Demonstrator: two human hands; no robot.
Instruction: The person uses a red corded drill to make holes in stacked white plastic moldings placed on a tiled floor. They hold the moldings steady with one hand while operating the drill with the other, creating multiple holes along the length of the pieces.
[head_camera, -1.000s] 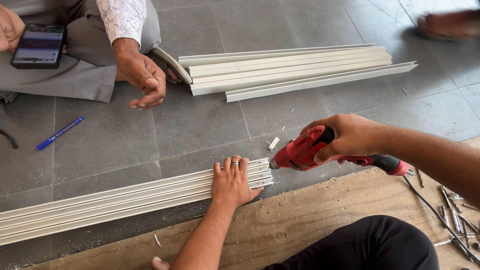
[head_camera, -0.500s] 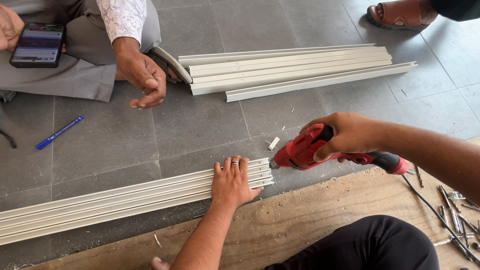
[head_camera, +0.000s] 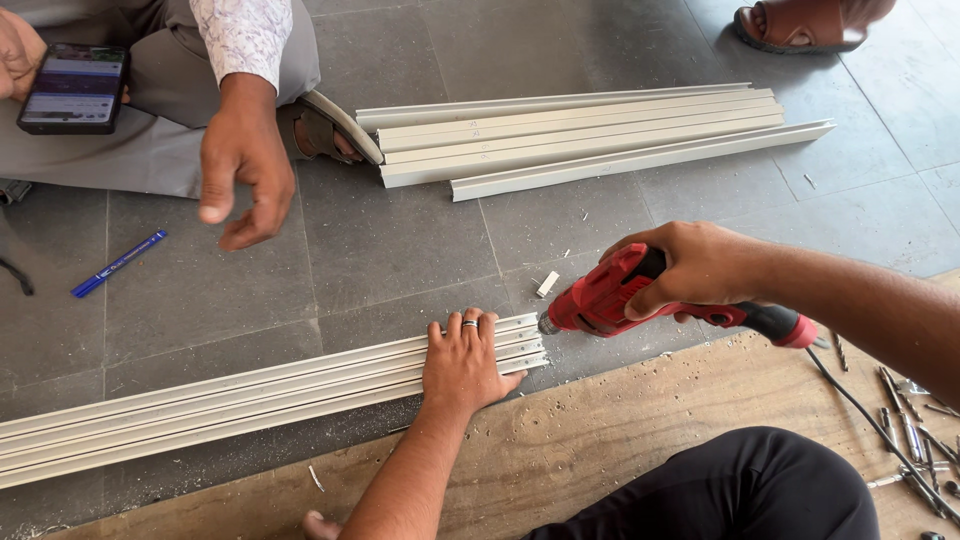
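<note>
Two hands: left hand (head_camera: 462, 368) flat on strips (head_camera: 250, 400), right hand (head_camera: 690, 265) gripping drill (head_camera: 600, 300)

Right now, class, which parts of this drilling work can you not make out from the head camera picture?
- Drill bit tip: too small, at the strip ends beside the red drill, head view.
- Drill grip: covered by the right hand.
- Grey strips: cut by the left edge; partly under the left hand.
- Cord: leaves the right edge.

Matt pale channel strips (head_camera: 250, 400) look like smooth metal or plastic; the red electric drill (head_camera: 610, 300) has a glossy plastic body; grey floor tiles (head_camera: 400, 240) matt; wooden board (head_camera: 620, 430) rough
</note>
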